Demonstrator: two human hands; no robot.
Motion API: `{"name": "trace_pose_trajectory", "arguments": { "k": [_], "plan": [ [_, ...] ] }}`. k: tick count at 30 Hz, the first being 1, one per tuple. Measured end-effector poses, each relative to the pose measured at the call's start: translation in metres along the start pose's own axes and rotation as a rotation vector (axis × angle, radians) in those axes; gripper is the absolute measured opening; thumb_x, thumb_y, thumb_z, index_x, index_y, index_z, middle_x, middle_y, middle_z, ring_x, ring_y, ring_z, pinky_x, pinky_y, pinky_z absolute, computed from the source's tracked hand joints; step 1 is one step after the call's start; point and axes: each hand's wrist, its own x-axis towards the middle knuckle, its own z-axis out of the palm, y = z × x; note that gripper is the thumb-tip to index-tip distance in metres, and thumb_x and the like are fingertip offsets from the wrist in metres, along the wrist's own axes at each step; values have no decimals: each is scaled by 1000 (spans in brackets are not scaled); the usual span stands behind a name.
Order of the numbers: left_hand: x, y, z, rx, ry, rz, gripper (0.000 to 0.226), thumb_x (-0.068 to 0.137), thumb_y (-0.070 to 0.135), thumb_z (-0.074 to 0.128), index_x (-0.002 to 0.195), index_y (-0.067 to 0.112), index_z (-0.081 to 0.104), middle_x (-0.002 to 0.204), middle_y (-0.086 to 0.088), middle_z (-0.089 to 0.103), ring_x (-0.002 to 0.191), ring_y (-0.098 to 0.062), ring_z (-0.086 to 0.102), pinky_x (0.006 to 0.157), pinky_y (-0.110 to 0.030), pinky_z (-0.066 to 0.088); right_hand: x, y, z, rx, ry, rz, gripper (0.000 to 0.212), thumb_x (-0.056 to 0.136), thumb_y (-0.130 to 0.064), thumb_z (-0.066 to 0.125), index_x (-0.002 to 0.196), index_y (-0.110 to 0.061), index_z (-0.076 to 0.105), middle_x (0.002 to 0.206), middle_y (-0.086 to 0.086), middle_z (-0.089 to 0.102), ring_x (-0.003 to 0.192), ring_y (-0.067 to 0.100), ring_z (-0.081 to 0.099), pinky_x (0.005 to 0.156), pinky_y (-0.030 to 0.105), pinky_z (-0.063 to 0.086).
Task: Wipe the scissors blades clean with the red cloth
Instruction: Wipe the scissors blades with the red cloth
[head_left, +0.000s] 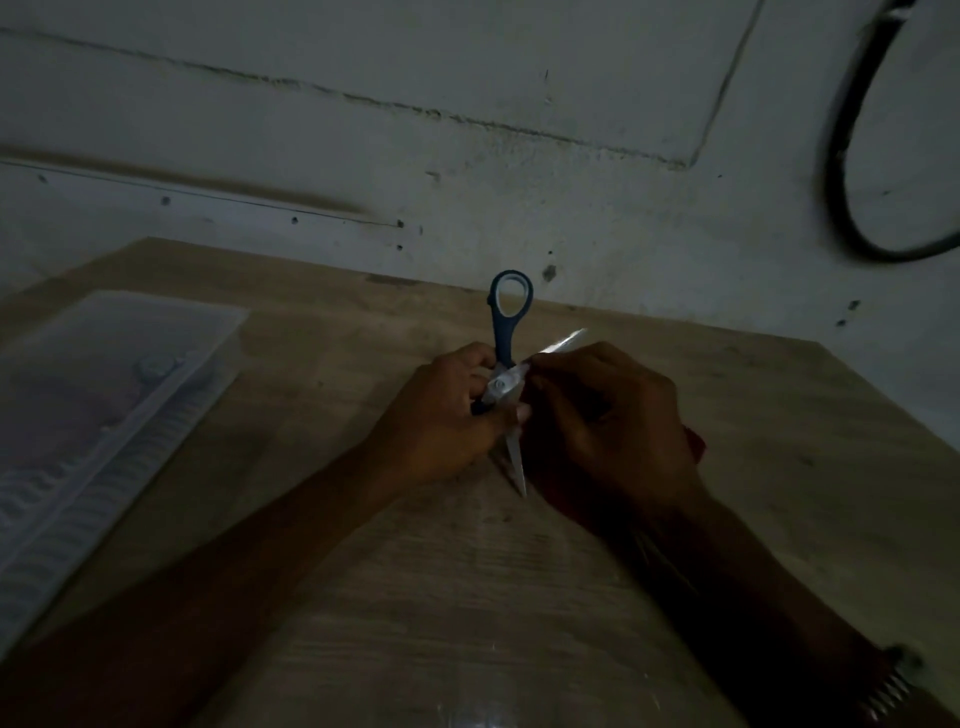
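Observation:
Blue-handled scissors (506, 332) are held open above the wooden table (363, 519). One handle loop points up and away; one blade angles up to the right and the other points down toward me. My left hand (441, 421) grips the scissors near the pivot and lower handle. My right hand (608, 431) holds the red cloth (696, 447) against the upper blade close to the pivot; most of the cloth is hidden under that hand, and only a dark red edge shows at its right.
A clear plastic lidded box (98, 415) lies on the table's left side. A wall stands right behind the table, with a black cable loop (841, 171) hanging at upper right. The scene is dim.

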Motion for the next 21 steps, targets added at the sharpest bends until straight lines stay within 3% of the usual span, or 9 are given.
{"name": "trace_pose_trajectory", "arguments": {
  "k": [2,6,10,13,15,19,21],
  "plan": [
    [0,-2,1,4,16,13,33,86,20,79,114,18,61,94,8,75,62,6,67,49,-12,47,-2,-3,4,2,-44,1,27,97,-18,68,123,-21,75,118,-7,71,103,1,64,91,16,53],
    [-1,-2,1,39,3,15,33,88,16,76,117,21,60,101,8,75,84,-4,72,65,-27,57,-6,-6,7,-69,-164,-69,39,97,-24,58,134,-19,69,131,-3,66,109,1,60,92,13,52],
    [-3,2,0,91,-24,21,36,88,24,77,117,20,56,106,7,74,88,-7,72,74,-34,62,0,-1,7,-182,-75,-70,39,93,-27,59,127,-15,72,121,2,68,98,10,64,83,22,53],
    [-3,5,1,154,-19,13,36,90,30,75,115,19,53,110,3,72,70,-6,67,54,-22,51,12,10,7,-159,101,43,26,94,-16,69,119,-15,76,110,5,71,89,6,57,79,26,54],
    [-3,6,3,152,-5,9,36,89,31,76,115,19,53,109,2,73,64,-5,64,53,-22,48,13,13,5,-137,141,71,25,94,-10,74,118,-15,77,109,3,72,91,4,58,81,22,52],
    [-6,-1,3,144,51,72,28,90,27,75,111,23,57,98,5,75,73,-12,72,65,-47,62,4,-1,8,10,45,40,21,96,-19,71,117,-21,76,111,-7,75,98,2,68,89,18,55],
    [-6,-5,3,159,60,88,24,90,28,71,110,24,58,97,5,75,82,-13,73,73,-50,61,3,-6,14,16,23,14,20,96,-18,73,115,-20,78,108,-6,76,95,5,70,87,18,55]
  ]
}}
